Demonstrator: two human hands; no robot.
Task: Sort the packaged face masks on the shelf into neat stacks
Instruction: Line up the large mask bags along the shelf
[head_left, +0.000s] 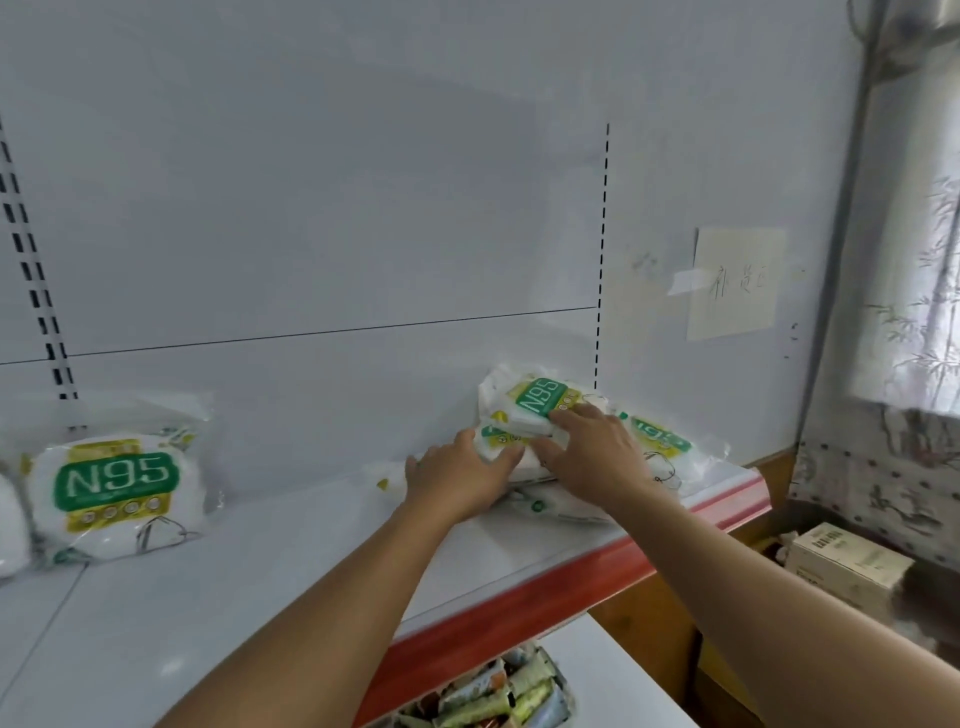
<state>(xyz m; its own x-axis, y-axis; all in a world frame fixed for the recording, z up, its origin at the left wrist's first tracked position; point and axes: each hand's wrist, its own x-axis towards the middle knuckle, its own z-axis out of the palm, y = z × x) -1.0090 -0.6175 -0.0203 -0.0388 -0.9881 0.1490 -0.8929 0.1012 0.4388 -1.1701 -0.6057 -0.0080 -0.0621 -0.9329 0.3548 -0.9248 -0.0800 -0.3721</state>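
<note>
White mask packs (537, 410), green N95 labels; red shelf edge (571, 577).

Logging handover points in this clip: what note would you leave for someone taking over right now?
Left hand grips the left side of the loose pile at the right end of the shelf.
Right hand pinches the top pack on that pile.
An upright pack leans on the back panel at far left.
Done: no neat stack yet.
Left: square up the pile; its packs overlap crookedly.

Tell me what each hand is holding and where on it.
Both grip the tilted N95 mask pack: the left hand at its lower left edge, the right hand at its lower right corner.
</note>
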